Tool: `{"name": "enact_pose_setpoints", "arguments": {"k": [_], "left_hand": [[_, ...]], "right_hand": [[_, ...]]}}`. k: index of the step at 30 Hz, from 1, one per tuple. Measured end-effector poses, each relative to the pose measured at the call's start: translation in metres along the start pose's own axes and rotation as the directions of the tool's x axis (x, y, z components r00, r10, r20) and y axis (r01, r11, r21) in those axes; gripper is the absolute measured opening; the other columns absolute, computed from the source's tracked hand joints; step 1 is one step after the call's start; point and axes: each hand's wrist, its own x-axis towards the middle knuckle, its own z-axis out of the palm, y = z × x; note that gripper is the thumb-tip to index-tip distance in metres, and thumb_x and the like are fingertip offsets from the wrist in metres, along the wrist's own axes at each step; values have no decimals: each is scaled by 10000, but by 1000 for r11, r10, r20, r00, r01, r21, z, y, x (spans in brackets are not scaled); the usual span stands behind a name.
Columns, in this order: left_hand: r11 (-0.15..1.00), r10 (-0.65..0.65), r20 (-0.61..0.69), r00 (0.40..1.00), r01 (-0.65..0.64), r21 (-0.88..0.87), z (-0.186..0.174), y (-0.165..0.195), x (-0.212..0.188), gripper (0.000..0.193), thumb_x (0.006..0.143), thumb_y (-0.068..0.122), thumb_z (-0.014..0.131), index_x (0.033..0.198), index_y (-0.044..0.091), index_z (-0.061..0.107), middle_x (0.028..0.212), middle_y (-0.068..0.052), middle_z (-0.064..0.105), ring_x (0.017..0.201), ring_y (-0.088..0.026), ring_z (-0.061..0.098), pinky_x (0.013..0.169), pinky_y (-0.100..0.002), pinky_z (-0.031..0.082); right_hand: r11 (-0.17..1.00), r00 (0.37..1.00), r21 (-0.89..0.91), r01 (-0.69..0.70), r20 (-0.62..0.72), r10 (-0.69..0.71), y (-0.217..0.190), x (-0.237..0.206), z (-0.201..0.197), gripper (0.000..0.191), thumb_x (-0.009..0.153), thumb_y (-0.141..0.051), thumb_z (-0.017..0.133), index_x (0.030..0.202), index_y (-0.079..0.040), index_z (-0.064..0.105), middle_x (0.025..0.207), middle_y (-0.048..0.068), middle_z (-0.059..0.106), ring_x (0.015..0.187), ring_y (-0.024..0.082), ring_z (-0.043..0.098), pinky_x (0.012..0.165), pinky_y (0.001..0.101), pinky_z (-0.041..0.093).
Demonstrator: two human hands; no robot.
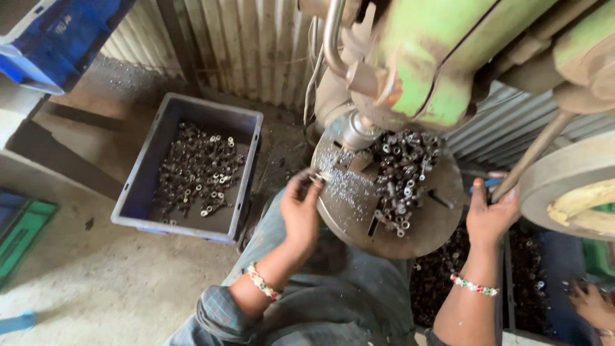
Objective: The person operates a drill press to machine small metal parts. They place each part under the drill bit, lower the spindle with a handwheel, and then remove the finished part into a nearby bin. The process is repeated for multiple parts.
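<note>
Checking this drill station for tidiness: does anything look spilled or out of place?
Yes. Bright metal shavings are strewn over the round drill table beside the loose heap of small metal rings, right where the left hand pinches a ring. The right hand grips the feed lever.

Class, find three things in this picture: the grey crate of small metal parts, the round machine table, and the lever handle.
grey crate [251, 168], head view, right wall.
round machine table [349, 214], head view, bare lower-left surface.
lever handle [535, 150], head view, mid-shaft.
</note>
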Motion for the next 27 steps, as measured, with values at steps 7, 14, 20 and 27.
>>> {"name": "enact_pose_setpoints", "arguments": {"k": [7, 14, 20, 27], "left_hand": [[988, 128, 116, 985, -137, 68, 20, 19, 56, 252, 900, -27, 733, 1141, -8, 659, 1036, -43, 734, 954, -88, 672, 864, -246, 561], [959, 135, 104, 985, -156, 235, 25, 4, 70, 128, 945, 13, 701, 1066, -24, 719, 971, -16, 736, 890, -61, 655, 828, -229, 543], [982, -132, 334, 933, 168, -82, 18, -15, 106, 172, 969, 28, 644, 1118, -42, 695, 979, -46, 740, 880, -117, 695, 848, -276, 589], [953, -202, 474, 857, 284, -107, 13, -17, 110, 132, 1002, 18, 617, 1118, -21, 667, 997, -45, 702, 914, -109, 669, 860, -290, 578]], "right_hand": [[999, 998, -33, -38, -46, 37, -9, 4, 2, 278, 998, 48, 748, 1214, -4, 581, 938, 32, 564, 788, 107, 514, 729, 271, 459], [996, 997, -84, -37, -74, 31, -16, 4, 1, 278, 976, 52, 739, 1185, -10, 567, 914, 9, 584, 750, 89, 518, 695, 251, 453], [1000, 995, 8, 11, -96, -10, -15, 8, 6, 254, 991, 61, 724, 1187, 8, 571, 963, 11, 602, 820, 66, 564, 738, 239, 483], [959, 961, -55, -277, -14, 277, -2, 45, 20, 167, 1104, -63, 626, 1242, 25, 596, 822, 157, 650, 682, 193, 636, 601, 324, 473]]}}
